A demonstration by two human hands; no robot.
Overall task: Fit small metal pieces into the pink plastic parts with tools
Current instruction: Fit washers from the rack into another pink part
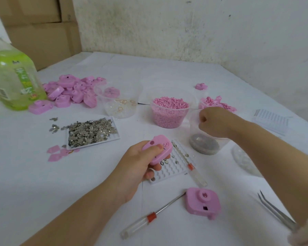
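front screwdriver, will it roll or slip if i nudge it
The front screwdriver probably rolls sideways: its clear handle looks round and lies flat on the table. Likely stiff and light, given the thin metal shaft.

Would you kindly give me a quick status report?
Left hand grips pink part. Right hand curled over cup. Screwdrivers, tweezers lie untouched.

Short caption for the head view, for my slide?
Left hand grips a pink plastic part above the white tray; right hand, fingers curled, at a clear cup.
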